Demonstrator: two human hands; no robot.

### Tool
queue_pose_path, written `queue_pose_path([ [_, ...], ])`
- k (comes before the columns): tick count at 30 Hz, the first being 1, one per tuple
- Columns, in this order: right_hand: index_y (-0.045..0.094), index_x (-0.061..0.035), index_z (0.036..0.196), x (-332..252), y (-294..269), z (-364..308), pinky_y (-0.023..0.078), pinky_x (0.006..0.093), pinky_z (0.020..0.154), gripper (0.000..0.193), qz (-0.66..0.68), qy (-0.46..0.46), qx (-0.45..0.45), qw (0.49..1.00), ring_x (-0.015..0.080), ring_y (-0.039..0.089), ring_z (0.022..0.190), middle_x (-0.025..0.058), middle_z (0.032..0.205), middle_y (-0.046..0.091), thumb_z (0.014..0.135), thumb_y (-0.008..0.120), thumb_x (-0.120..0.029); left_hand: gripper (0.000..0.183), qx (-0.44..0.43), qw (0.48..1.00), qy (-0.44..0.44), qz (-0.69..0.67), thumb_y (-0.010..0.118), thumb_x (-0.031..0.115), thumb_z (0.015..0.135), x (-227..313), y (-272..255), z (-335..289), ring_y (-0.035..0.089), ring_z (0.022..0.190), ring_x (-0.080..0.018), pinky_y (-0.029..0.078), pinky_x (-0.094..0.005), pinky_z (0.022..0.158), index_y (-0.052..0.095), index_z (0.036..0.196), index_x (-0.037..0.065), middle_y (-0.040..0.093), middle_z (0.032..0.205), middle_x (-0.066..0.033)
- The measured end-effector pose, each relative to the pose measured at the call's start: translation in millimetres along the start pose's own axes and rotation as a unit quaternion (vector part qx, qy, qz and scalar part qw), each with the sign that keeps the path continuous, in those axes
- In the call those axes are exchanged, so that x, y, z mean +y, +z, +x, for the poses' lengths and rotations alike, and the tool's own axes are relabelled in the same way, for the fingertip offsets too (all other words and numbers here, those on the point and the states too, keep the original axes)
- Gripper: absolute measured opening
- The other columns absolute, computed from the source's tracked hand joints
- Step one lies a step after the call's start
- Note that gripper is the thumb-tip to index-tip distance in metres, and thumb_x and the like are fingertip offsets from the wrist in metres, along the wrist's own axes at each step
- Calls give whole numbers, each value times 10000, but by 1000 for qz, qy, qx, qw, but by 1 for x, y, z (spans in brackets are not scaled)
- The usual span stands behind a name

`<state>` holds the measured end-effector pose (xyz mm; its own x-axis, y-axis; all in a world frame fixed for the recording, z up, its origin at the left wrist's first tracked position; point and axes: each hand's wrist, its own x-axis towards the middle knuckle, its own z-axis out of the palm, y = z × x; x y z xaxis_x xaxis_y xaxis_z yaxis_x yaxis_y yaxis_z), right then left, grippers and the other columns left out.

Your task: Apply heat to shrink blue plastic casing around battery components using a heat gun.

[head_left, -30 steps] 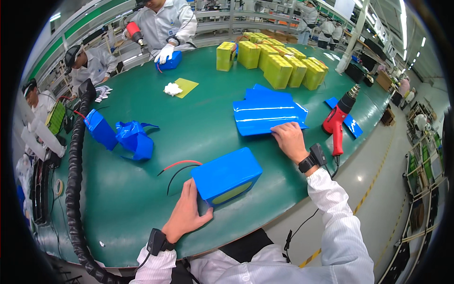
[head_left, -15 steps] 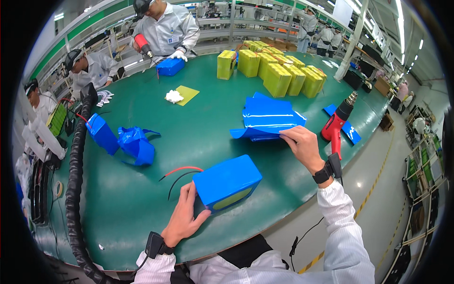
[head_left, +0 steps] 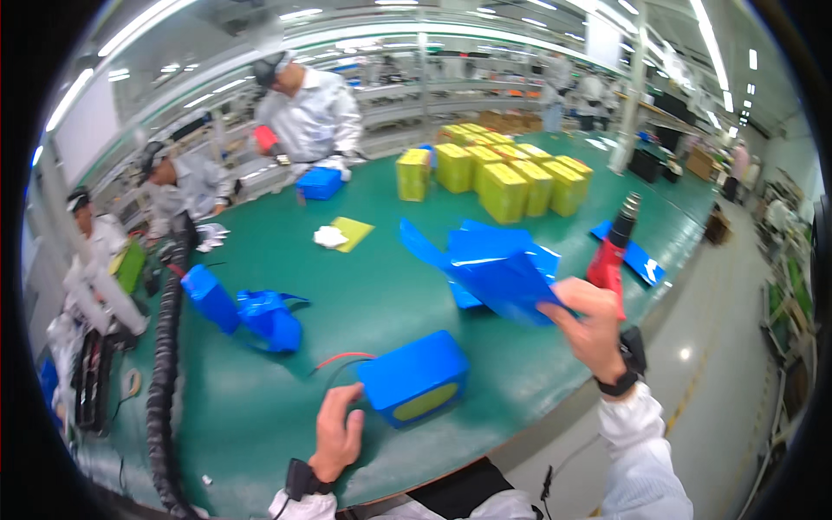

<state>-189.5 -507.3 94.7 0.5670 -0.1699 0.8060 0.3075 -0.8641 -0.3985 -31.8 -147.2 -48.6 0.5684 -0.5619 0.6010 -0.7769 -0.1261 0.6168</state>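
Observation:
Between thumb and fingers, my right hand [head_left: 589, 322] pinches the edge of a blue plastic film sleeve [head_left: 498, 276], raised off the pile of blue film [head_left: 468, 296] under it. My left hand [head_left: 338, 432] is beside a blue-wrapped battery pack [head_left: 414, 378], thumb and fingers apart; a fingertip is close to its left corner, and I cannot tell whether it touches. The pack has a yellow-green end face showing, with a red and a black wire at its left. A red heat gun [head_left: 610, 260] stands nozzle up just behind my right hand.
Several yellow-green battery packs [head_left: 511, 186] stand at the back. On the left are another blue-wrapped pack [head_left: 210, 299], crumpled blue film [head_left: 270, 321] and a black ribbed hose [head_left: 165, 381]. Across the table a co-worker [head_left: 312, 113] holds a red heat gun over a blue pack [head_left: 320, 183].
My right hand has lifted a blue film sleeve off the pile. My left hand has loosened from the battery pack's side. The whole view has tilted upward.

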Motion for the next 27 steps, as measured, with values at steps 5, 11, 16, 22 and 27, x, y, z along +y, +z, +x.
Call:
queue_pose_path([
  [5, 747, 51, 879, -53, -31, -10, 504, 296, 641, 110, 194, 82, -116, 971, 197, 680, 694, 119, 784, 723, 792, 789, -2, 476, 87, 992, 22, -92, 637, 135, 941, 37, 2, 2, 606, 1181, -353, 478, -425, 1018, 550, 1380, -25, 621, 1289, -211],
  [11, 726, 55, 819, -47, -9, -43, 402, 244, 586, 266, 363, 180, -101, 909, 98, 557, 634, 53, 700, 666, 895, 807, -186, 776, -32, 895, -37, -444, 763, 101, 916, 96, 11, 4, 486, 1387, -286, 357, -401, 1162, 366, 1572, -14, 496, 1522, -177],
  [16, 734, 38, 1019, -46, 15, -55, 471, 270, 685, 230, 421, 229, -86, 873, 150, 624, 747, 83, 877, 716, 954, 732, -182, 347, -79, 894, -56, -438, 751, -55, 891, 87, -7, -18, 698, 1092, -207, 519, -323, 977, 707, 1235, -46, 747, 1197, -154],
  [22, 702, 81, 1028, -47, 30, -72, 427, 221, 660, 435, 404, 272, -65, 871, 70, 588, 751, 27, 877, 707, 971, 755, -347, 220, -26, 887, -155, -433, 788, -109, 832, 110, 0, -28, 726, 1000, -226, 553, -345, 919, 763, 1048, -76, 779, 1062, -169],
  [27, 638, 78, 1205, -37, 27, -84, 491, 240, 767, 540, 440, 330, -141, 823, 104, 631, 866, 66, 1048, 702, 932, 800, -358, 221, -18, 894, -150, -423, 796, -111, 821, 112, 0, -39, 723, 996, -211, 549, -341, 938, 767, 1036, -64, 780, 1057, -156],
])
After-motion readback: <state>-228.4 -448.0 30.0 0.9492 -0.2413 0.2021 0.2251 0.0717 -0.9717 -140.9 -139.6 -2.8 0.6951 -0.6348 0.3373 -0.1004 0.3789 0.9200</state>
